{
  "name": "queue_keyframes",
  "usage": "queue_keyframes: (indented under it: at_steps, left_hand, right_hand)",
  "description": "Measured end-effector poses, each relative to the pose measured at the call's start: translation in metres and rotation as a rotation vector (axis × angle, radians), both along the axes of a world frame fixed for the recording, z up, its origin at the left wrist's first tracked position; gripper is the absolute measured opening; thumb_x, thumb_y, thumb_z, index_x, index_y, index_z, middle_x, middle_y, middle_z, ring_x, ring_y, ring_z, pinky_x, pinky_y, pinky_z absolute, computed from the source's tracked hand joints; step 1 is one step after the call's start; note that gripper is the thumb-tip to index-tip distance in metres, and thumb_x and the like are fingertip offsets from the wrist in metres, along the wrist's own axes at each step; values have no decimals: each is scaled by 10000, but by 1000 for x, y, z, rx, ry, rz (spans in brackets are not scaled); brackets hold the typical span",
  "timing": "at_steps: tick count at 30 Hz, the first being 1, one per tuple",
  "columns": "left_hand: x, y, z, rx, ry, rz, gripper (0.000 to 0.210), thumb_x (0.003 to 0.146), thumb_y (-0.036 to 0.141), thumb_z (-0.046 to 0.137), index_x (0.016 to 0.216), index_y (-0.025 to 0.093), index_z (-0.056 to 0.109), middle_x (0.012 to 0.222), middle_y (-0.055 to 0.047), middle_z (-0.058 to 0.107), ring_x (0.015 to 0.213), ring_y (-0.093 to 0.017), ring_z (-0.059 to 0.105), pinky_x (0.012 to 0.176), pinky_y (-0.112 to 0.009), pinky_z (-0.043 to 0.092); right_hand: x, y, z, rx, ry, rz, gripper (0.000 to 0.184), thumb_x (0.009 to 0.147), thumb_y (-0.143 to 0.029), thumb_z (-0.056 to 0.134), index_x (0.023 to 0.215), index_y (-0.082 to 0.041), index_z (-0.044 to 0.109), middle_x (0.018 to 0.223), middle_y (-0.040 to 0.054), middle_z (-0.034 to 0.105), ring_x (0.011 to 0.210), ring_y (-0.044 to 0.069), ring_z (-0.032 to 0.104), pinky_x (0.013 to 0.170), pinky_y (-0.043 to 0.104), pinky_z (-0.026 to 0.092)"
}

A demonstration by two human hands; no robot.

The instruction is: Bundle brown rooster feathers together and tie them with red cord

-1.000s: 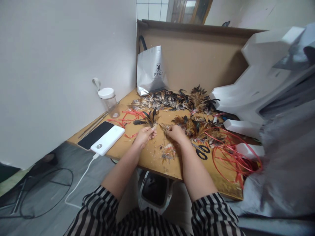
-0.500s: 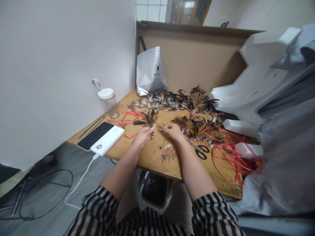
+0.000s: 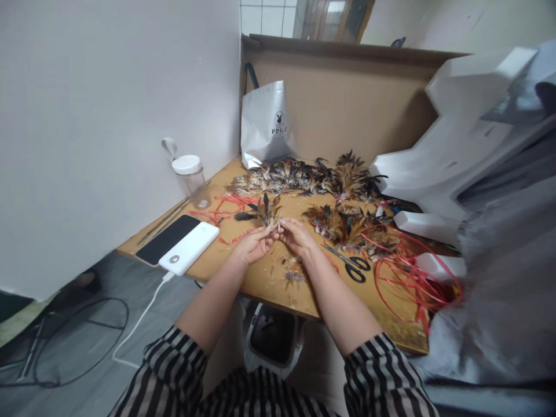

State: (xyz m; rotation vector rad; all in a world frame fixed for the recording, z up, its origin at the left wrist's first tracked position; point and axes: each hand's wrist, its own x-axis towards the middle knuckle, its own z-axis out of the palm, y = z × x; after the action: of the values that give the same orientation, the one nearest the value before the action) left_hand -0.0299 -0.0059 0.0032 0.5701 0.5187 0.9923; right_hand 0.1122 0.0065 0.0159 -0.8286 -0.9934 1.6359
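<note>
My left hand (image 3: 257,243) pinches the base of a small bunch of brown and black feathers (image 3: 264,212), whose tips fan out away from me. Close against it, my right hand (image 3: 296,235) has its fingers pinched at the quill ends of the same bunch. Whether a separate feather sits in the right fingers is too small to make out. Under the hands lie loose feather scraps (image 3: 295,271) on the wooden table (image 3: 264,284). To the right of my right hand are black-handled scissors (image 3: 351,263) and a pile of brown feather bunches (image 3: 343,223).
A long row of feathers (image 3: 295,176) lies at the back before a silver bag (image 3: 263,127). Red plastic strips (image 3: 406,278) tangle at the right, beside white foam (image 3: 417,179). At left are a phone (image 3: 167,238), a white power bank (image 3: 189,248) and a lidded jar (image 3: 191,176).
My right hand has moved left from beside the feather pile and now meets my left hand at the bunch's base. The left hand has barely moved.
</note>
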Motion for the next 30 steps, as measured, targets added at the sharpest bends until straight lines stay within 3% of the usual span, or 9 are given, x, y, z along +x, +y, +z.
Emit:
queue_keyframes:
  at_steps: [7, 15, 22, 30]
  left_hand:
    - [-1, 0, 1, -33, -10, -4, 137, 771, 82, 508, 824, 116, 630, 809, -58, 637, 616, -42, 573, 516, -94, 442]
    - [2, 4, -4, 128, 65, 113, 94, 717, 117, 598, 798, 86, 635, 763, -70, 648, 627, -54, 579, 579, -126, 452]
    - [6, 6, -9, 289, 216, 217, 209, 651, 252, 674, 760, 78, 641, 724, -79, 659, 646, -101, 604, 633, -193, 445]
    - [9, 6, -8, 280, 324, 253, 227, 613, 286, 691, 685, 85, 613, 631, -56, 643, 580, -96, 582, 616, -216, 429]
  right_hand:
    - [-3, 0, -5, 10, 24, 18, 252, 563, -341, 706, 681, -169, 566, 595, -44, 566, 542, 69, 534, 568, 205, 420]
    - [-3, 0, -2, -30, -73, -73, 263, 577, -382, 687, 660, -157, 580, 587, -12, 603, 522, 78, 539, 463, 172, 362]
    - [-3, 0, -1, -60, -206, -118, 315, 597, -455, 660, 652, -151, 599, 603, 16, 620, 477, 69, 510, 409, 163, 327]
    - [0, 0, 0, -74, -248, -64, 303, 569, -431, 684, 623, -153, 576, 535, -15, 580, 411, 46, 443, 364, 155, 267]
